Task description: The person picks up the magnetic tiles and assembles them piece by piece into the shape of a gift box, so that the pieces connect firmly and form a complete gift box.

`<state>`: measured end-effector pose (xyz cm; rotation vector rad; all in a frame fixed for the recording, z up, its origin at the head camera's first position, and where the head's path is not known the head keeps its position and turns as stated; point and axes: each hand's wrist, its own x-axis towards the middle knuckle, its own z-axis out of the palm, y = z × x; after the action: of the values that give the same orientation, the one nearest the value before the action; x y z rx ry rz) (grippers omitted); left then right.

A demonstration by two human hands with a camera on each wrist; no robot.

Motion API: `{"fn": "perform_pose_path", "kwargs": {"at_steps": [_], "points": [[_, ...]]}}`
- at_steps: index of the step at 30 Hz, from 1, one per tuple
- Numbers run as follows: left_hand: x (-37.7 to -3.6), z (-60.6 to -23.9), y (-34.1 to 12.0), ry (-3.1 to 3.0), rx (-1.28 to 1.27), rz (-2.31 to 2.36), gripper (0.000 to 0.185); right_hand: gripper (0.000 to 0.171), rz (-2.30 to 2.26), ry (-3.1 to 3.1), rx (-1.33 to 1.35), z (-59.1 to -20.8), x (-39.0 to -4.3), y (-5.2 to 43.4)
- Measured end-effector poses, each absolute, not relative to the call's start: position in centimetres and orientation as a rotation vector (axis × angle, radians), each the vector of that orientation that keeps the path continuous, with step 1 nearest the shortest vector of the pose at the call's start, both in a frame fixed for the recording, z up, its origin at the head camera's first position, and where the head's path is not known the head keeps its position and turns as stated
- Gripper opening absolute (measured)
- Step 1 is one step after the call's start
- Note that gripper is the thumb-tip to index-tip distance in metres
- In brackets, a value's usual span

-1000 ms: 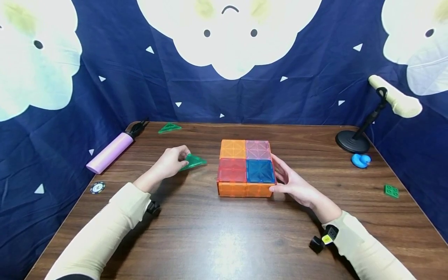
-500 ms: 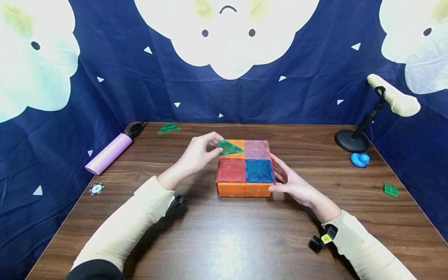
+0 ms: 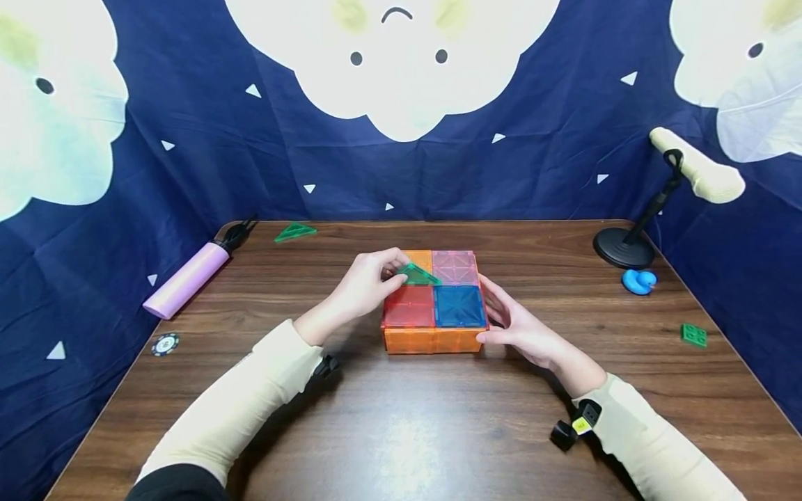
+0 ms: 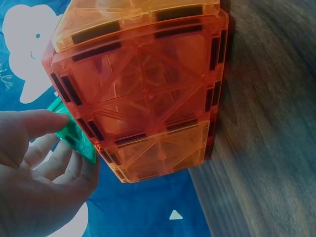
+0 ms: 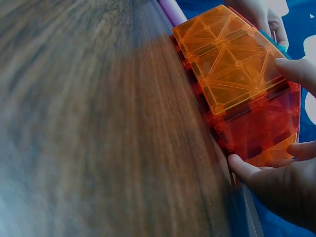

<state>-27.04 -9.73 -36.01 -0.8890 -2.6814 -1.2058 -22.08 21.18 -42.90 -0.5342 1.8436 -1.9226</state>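
Note:
A low box of see-through magnetic tiles stands on the wooden table, with orange and red sides. Its top shows orange, pink, red and blue square tiles. My left hand pinches a green triangular magnetic tile between thumb and fingers. That tile lies tilted over the orange and red squares; in the left wrist view, the green tile is against the top's edge. My right hand grips the box's right side, thumb at the front corner and fingers along the side.
Another green triangle lies at the back left. A lilac cylinder and a poker chip lie at the left. On the right are a covered microphone on a stand, a blue rubber duck and a green toy brick.
My left hand has carried the green triangular tile rightward from beside the box onto its top, then slightly nearer the front. My right hand stays at the box's side.

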Motion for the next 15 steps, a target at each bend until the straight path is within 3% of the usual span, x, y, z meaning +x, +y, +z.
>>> {"fn": "perform_pose_path", "kwargs": {"at_steps": [15], "points": [[-27.16,-36.22,-10.2,-2.658,-0.924,-1.264,0.019,0.105,-1.929,1.842,-0.526,-42.93,-22.14,21.02]]}}
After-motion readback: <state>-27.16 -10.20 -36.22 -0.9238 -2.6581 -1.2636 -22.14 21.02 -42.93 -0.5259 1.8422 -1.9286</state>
